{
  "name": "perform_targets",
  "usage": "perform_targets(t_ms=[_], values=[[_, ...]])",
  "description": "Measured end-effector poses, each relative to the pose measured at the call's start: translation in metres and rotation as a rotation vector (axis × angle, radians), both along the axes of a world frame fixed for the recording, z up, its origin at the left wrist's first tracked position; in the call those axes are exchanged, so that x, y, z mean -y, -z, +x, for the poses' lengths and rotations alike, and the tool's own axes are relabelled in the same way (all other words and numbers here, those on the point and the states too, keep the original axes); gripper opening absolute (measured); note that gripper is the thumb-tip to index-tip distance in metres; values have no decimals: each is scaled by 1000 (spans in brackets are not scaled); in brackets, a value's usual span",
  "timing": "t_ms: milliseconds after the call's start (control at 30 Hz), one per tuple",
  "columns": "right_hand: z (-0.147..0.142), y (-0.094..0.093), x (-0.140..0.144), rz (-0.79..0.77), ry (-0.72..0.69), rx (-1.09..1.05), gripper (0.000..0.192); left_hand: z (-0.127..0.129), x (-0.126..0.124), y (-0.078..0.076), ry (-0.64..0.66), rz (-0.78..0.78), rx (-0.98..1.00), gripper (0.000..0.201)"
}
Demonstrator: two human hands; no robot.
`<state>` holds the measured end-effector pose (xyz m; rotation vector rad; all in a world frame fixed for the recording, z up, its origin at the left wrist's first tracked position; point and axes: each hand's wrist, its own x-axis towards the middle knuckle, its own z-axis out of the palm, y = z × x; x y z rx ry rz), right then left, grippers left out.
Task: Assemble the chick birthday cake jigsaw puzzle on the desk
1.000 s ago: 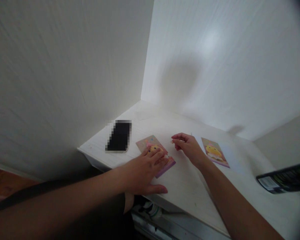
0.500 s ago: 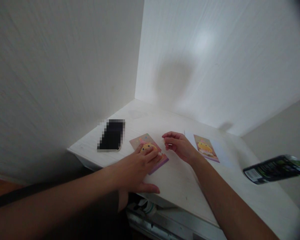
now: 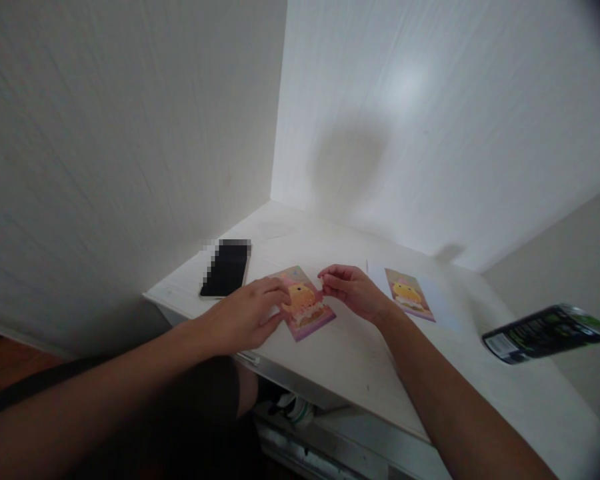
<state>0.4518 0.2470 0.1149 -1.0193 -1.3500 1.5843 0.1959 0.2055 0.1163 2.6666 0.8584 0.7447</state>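
A picture card [image 3: 307, 310] with a yellow cartoon figure in a pink hat lies on the white table [image 3: 350, 373]. My left hand [image 3: 247, 313] is at its left side, fingers curled and thumb bent in over the card's edge. They cover part of the picture. Just past the card's right edge, my right hand [image 3: 353, 290] pinches a small whitish piece [image 3: 321, 283] between thumb and fingertips; its exact kind is too small to tell. Farther right lies a similar picture [image 3: 409, 295] on a white sheet.
A phone [image 3: 226, 270], partly pixelated, lies at the table's left side. On the right stands a dark can [image 3: 545, 333] with green markings. White walls meet behind the table. Below the front edge, an open space holds a white item [image 3: 299, 410].
My left hand has drawn back left from the card's middle, uncovering more of the figure. My right hand has come slightly left, closer to the card.
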Motion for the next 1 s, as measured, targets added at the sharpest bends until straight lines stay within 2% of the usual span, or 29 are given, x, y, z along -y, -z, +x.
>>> perform_targets(t_ms=[100,167,267,400,467,667,833,1000], values=[[-12,1,3,140,66,83,28,-5,-1,-1,106,-21,-41,30],[-23,4,7,178,98,118,30,-2,-5,1,166,-11,-57,29],[-39,10,17,65,127,6,31,8,-13,6,246,16,-93,22],[-51,14,24,-95,211,-142,25,16,-22,8,258,76,-110,22],[-52,16,23,-115,225,-184,22,17,-24,7,263,99,-118,22],[-45,18,16,-146,132,-259,24,19,-33,-1,362,117,-223,20],[-43,19,14,-151,133,-248,17,17,-41,2,411,190,-312,23],[-44,19,13,-150,128,-249,15,15,-38,0,419,207,-277,24]])
